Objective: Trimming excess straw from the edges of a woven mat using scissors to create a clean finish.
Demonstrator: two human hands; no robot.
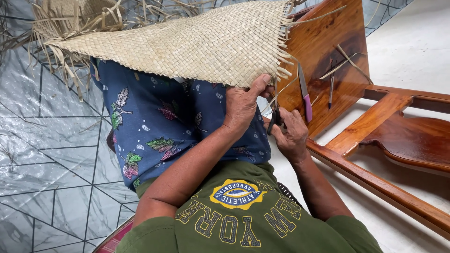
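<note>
Right hand (291, 136) closed on scissors (274, 117) below the mat edge. Left hand (242, 104) pinching the mat (197, 44) corner over the lap. Best kept taut, cutting strands close to the weave. Knife (304, 91) beyond, on wood.

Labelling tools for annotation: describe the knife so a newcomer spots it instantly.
Start at the reddish wooden bench right of the woven mat. The knife lies on it, beside a thin dark pen-like tool. Only the knife has a pink handle.
</note>
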